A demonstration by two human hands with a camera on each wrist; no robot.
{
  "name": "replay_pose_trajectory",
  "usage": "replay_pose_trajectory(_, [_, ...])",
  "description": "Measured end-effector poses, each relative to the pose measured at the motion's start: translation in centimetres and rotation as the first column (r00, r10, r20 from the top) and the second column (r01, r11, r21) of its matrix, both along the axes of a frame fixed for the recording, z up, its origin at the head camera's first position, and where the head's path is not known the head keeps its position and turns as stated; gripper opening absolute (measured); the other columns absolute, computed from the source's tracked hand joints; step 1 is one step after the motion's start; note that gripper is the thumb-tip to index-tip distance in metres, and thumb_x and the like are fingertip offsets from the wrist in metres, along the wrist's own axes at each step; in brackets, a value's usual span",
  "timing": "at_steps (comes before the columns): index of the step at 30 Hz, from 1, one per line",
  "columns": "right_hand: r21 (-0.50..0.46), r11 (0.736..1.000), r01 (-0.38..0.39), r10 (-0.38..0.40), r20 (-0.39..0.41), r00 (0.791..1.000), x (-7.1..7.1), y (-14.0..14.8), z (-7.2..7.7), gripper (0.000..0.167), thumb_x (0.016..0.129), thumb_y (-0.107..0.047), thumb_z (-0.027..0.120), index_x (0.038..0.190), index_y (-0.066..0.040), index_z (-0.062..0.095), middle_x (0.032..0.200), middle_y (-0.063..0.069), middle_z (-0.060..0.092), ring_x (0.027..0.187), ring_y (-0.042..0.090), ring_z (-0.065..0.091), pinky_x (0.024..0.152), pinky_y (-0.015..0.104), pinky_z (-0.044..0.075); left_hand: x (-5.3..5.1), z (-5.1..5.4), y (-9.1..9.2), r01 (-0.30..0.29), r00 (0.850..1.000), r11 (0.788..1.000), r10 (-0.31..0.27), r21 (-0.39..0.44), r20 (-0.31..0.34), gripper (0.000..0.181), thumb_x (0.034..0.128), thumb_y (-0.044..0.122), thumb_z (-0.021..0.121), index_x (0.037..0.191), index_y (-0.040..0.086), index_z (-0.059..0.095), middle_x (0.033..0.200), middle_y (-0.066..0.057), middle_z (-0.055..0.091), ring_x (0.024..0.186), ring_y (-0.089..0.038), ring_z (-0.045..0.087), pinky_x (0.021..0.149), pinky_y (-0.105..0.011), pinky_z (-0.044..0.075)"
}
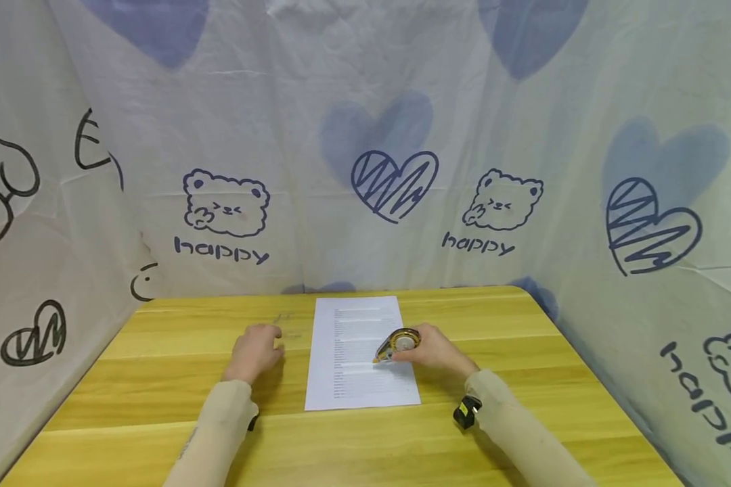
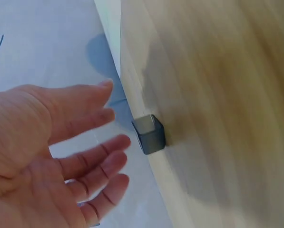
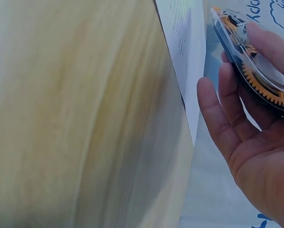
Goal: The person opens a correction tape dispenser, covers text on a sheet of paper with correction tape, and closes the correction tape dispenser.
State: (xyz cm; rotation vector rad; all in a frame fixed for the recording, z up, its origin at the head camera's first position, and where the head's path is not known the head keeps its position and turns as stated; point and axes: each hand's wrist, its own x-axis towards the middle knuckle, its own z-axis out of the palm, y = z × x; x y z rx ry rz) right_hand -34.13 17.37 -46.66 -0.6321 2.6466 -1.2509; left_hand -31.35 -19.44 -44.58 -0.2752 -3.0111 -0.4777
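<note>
A printed sheet of white paper point(image 1: 325, 379) lies flat on the wooden table. Over its right half, my right hand point(image 1: 435, 348) grips a correction tape dispenser point(image 1: 405, 340) between thumb and fingers, the orange tip pointing down and left. Whether that tip touches the paper, I cannot tell. The right wrist view shows the dispenser's clear case and orange gear point(image 3: 263, 85). Left of the sheet, my left hand point(image 1: 256, 352) hovers with relaxed, parted fingers around nothing. Just beyond its fingertips, a small smoky, see-through cap point(image 2: 152, 137) stands on the table.
The yellow wood-grain table point(image 1: 317, 446) has a rounded far right corner. White cloth point(image 1: 317, 223) printed with hearts and bears hangs behind and along both sides. A small black device point(image 1: 465, 412) sits at my right wrist.
</note>
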Motion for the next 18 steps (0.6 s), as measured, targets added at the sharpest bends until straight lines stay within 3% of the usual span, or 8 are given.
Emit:
replay_pose_trajectory(4, [0.002, 1.0, 0.027, -0.027, -0.026, 0.999, 0.01, -0.33, 0.12, 0.032, 0.079, -0.032, 0.083, 0.104, -0.014, 0.071, 0.093, -0.003, 0.072, 0.084, 0.011, 0.065, 0.076, 0.028, 0.055, 0.23, 0.25, -0.55, -0.069, 0.995, 0.998, 0.069, -0.007, 0.073, 0.026, 0.09, 0.014, 0.069, 0.111, -0.001, 0.068, 0.112, -0.022, 0.066, 0.098, -0.039, 0.061, 0.071, -0.05, 0.054])
replay_pose_trajectory(8, [0.001, 0.997, 0.073, -0.073, -0.026, 0.997, 0.15, -0.61, 0.39, 0.035, 0.079, -0.032, 0.083, 0.104, -0.012, 0.07, 0.093, -0.001, 0.072, 0.083, 0.013, 0.065, 0.076, 0.03, 0.056, 0.47, 0.47, -0.88, -0.107, 0.986, 0.994, 0.106, -0.005, 0.131, 0.031, 0.0907, 0.014, 0.069, 0.118, -0.001, 0.065, 0.115, -0.023, 0.063, 0.1, -0.04, 0.06, 0.075, -0.053, 0.054])
replay_pose_trajectory(13, [0.0, 0.99, 0.144, -0.144, -0.015, 0.99, 0.25, -0.83, 0.65, 0.042, 0.078, -0.034, 0.083, 0.107, -0.008, 0.068, 0.094, 0.002, 0.071, 0.083, 0.013, 0.065, 0.074, 0.029, 0.056, 0.5, 0.6, -1.05, -0.095, 0.981, 0.995, 0.087, 0.038, 0.172, 0.025, 0.0916, 0.01, 0.067, 0.114, 0.0, 0.069, 0.114, -0.022, 0.063, 0.102, -0.038, 0.06, 0.077, -0.052, 0.053])
replay_pose_trajectory(18, [0.003, 0.984, 0.175, -0.175, -0.029, 0.984, 0.23, -0.86, 0.74, 0.047, 0.076, -0.036, 0.084, 0.108, -0.006, 0.068, 0.093, 0.003, 0.071, 0.083, 0.013, 0.065, 0.072, 0.028, 0.056, 0.34, 0.47, -1.0, -0.055, 0.986, 0.995, 0.041, 0.085, 0.164, 0.015, 0.0903, 0.004, 0.066, 0.103, -0.001, 0.074, 0.107, -0.021, 0.068, 0.1, -0.038, 0.061, 0.077, -0.046, 0.054])
